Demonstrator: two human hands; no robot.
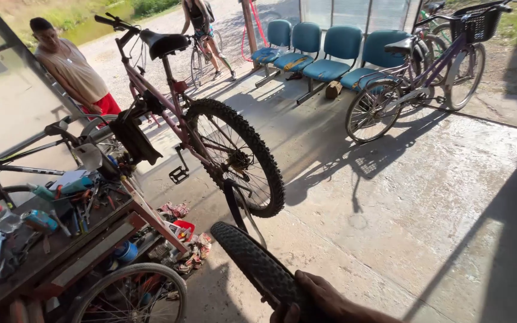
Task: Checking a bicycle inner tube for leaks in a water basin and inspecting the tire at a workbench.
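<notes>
From my seat I see one hand (324,302) at the bottom edge of the head view, its fingers curled around a loose black knobby tyre (257,263); I cannot tell which hand it is, and I take it as the right; the other hand is out of view. The tyre rises from the grip up and to the left, its free end hanging in the air just below the rear wheel (237,157) of a pink bicycle (169,101); the two are near but I cannot say they touch. The bicycle stands raised with its saddle up, beside a cluttered workbench (61,239) strewn with tools; a bare spoked wheel (130,296) leans under the bench. Behind the bench a person in a tan top (70,69) stands looking down; another person (201,27) with a bike is farther back on the path. Across the concrete floor (390,209) a row of teal chairs (324,51) sits well apart from me; a purple bicycle with a basket (426,75) is parked in front of the row.
</notes>
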